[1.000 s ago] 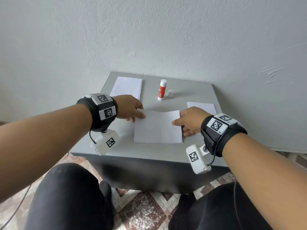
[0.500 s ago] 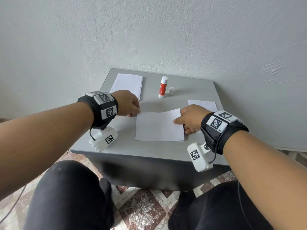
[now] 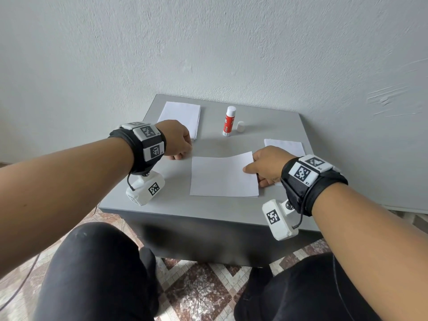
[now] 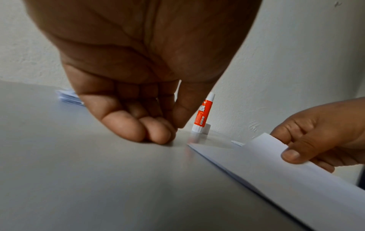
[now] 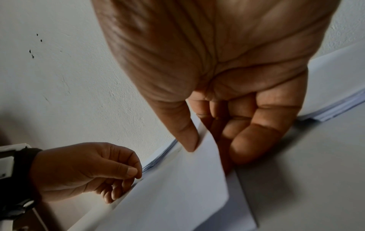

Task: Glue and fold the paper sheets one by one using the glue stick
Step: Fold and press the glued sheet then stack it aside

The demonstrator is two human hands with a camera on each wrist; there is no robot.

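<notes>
A white paper sheet (image 3: 223,176) lies in the middle of the grey table (image 3: 208,212). My right hand (image 3: 251,169) pinches the sheet's right edge, thumb on top and fingers (image 5: 254,140) beneath, so the far right corner (image 4: 264,140) curls up. My left hand (image 3: 183,154) sits just off the sheet's far left corner; its fingers (image 4: 158,132) are curled with the tips on the table and hold nothing. The red and white glue stick (image 3: 229,121) stands uncapped at the back, its white cap (image 3: 240,126) beside it.
A stack of white sheets (image 3: 180,119) lies at the back left of the table. More white paper (image 3: 284,145) lies on the right, partly under my right hand. A pale wall rises behind the table. My knees are below the front edge.
My left hand has let go of the sheet's far left corner and drawn back to the left. My right hand keeps its pinch on the right edge.
</notes>
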